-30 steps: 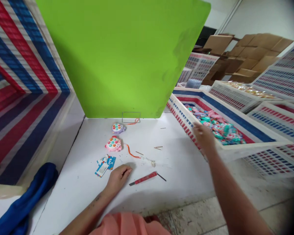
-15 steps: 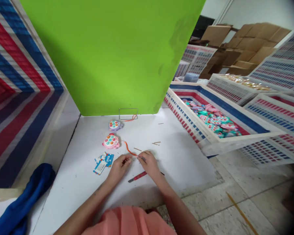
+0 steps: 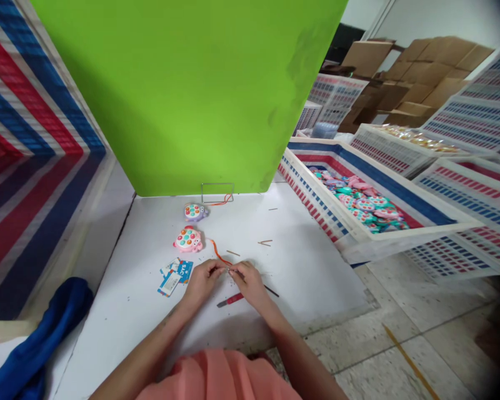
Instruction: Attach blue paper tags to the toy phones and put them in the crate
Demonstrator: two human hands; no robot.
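An orange cord (image 3: 216, 251) runs from beside a pink animal-shaped toy (image 3: 188, 239) down to my fingertips. My left hand (image 3: 204, 279) is closed in a pinch at the cord's near end. Close against it, my right hand (image 3: 249, 282) pinches the same end; the exact grip is hidden by the fingers. The toy has round coloured buttons on its back. Behind it lies a similar purple toy (image 3: 195, 211) with an orange cord. Under my right wrist is a red-handled knife (image 3: 232, 300), partly covered.
Printed cards (image 3: 175, 278) lie left of my hands. A wire stand (image 3: 217, 184) stands before the green panel (image 3: 200, 100). Thin brown strips (image 3: 265, 243) and a dark stick (image 3: 271, 291) are on the white table (image 3: 316, 278). At right, a crate (image 3: 370, 239) holds many toys.
My hands have come together at the cord's end, the right one shifting slightly left and turning. More of the dark stick shows. The toys and cards have stayed in place.
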